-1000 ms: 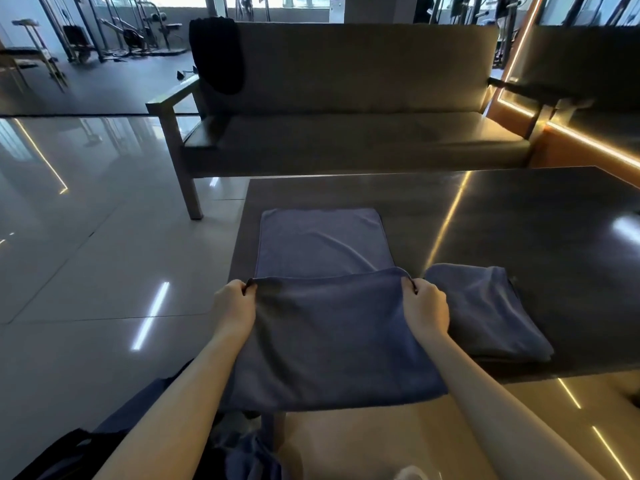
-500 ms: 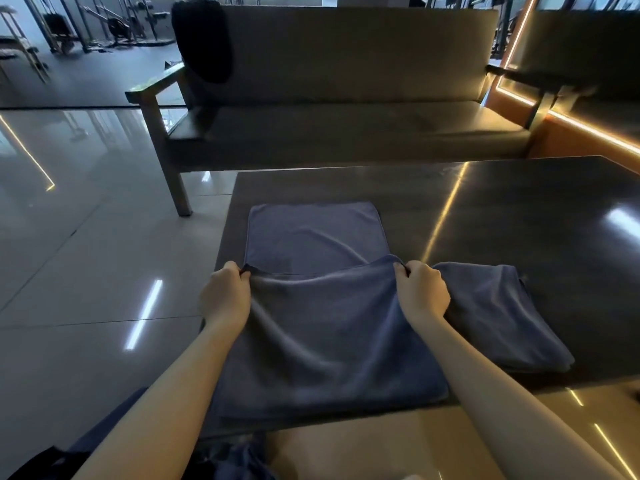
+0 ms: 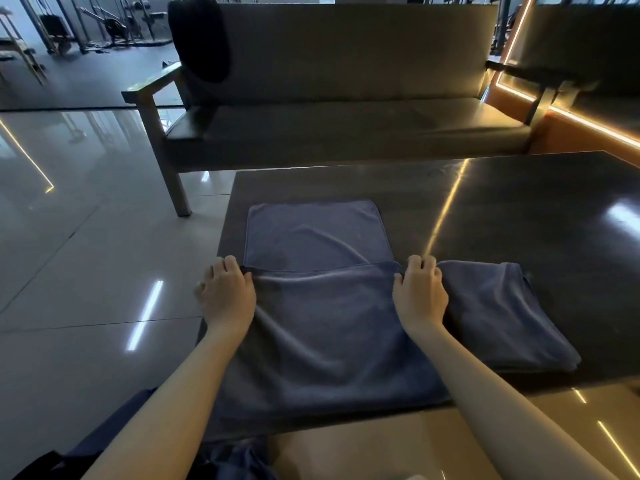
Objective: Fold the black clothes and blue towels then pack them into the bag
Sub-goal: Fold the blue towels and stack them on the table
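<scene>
Left hand [image 3: 227, 296], right hand [image 3: 420, 294]: fingertips hidden in towel [image 3: 332, 334] fold; blue cloth [image 3: 239, 460] cropped at bottom.

The lone head view (wide-angle) looks forward and down, close over the table [image 3: 519, 220], toward a bench [image 3: 346, 133].

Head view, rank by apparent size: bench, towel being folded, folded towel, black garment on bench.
1. bench
2. towel being folded
3. folded towel
4. black garment, which is farther away, so its real size is unsure

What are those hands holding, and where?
The spread blue cloth towel: left hand pinches its folded-over edge's left corner, right hand the right corner.
</scene>
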`<state>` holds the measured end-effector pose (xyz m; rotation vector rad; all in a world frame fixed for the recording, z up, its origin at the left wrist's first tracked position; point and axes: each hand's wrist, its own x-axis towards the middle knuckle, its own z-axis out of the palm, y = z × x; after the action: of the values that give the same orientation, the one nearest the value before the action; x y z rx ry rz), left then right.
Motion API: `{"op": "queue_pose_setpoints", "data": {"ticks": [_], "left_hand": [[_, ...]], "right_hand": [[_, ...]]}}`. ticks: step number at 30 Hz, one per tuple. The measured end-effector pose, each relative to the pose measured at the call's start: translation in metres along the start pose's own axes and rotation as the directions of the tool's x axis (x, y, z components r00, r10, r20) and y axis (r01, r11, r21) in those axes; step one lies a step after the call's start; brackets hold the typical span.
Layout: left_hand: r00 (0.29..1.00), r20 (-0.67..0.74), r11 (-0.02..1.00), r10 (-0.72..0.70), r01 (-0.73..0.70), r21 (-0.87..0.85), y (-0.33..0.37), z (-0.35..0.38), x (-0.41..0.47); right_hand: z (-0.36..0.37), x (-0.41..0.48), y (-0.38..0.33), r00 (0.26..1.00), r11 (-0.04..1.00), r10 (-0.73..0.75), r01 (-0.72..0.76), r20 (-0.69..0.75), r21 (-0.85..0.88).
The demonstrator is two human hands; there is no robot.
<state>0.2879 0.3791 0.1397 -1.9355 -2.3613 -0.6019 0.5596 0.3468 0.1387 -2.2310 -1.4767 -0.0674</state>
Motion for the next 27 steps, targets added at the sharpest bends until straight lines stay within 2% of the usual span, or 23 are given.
{"op": "queue_pose_setpoints", "data": {"ticks": [3, 4, 7, 9, 11, 14, 21, 27], "left_hand": [[0.987, -0.022, 0.983, 0.162, -0.163, -0.082, 0.01, -0.005, -0.013], [0.979, 0.031, 0.975, 0.202, -0.199, -0.095, 0.013, -0.006, -0.019], [0.932, 0.294, 0.977, 0.213, -0.198, -0.079, 0.016, 0.0, -0.035], [0.905, 0.376, 0.979, 0.2, -0.199, -0.043, 0.013, 0.003, -0.04], [0.904, 0.383, 0.98, 0.187, -0.198, -0.01, 0.011, 0.005, -0.042], [0.907, 0.392, 0.985, 0.154, -0.17, 0.006, 0.009, 0.005, -0.042], [0.913, 0.386, 0.989, 0.132, -0.145, 0.007, 0.009, 0.003, -0.043], [0.933, 0.324, 0.983, 0.154, -0.178, 0.044, 0.007, 0.005, -0.036]], "right_hand": [[0.0, -0.01, -0.002, 0.971, 0.979, -0.202, 0.197, -0.126, -0.053], [0.001, -0.013, -0.002, 0.96, 0.968, -0.252, 0.25, -0.118, -0.033], [0.005, -0.022, -0.003, 0.952, 0.958, -0.282, 0.273, 0.121, 0.09], [0.006, -0.021, -0.002, 0.928, 0.966, -0.257, 0.247, 0.269, 0.072], [0.006, -0.016, 0.002, 0.894, 0.966, -0.251, 0.258, 0.37, 0.031], [0.006, -0.014, 0.005, 0.868, 0.962, -0.248, 0.273, 0.43, 0.004], [0.001, -0.019, 0.005, 0.869, 0.966, -0.226, 0.257, 0.441, -0.013], [0.003, -0.021, 0.005, 0.897, 0.969, -0.235, 0.248, 0.375, 0.013]]}}
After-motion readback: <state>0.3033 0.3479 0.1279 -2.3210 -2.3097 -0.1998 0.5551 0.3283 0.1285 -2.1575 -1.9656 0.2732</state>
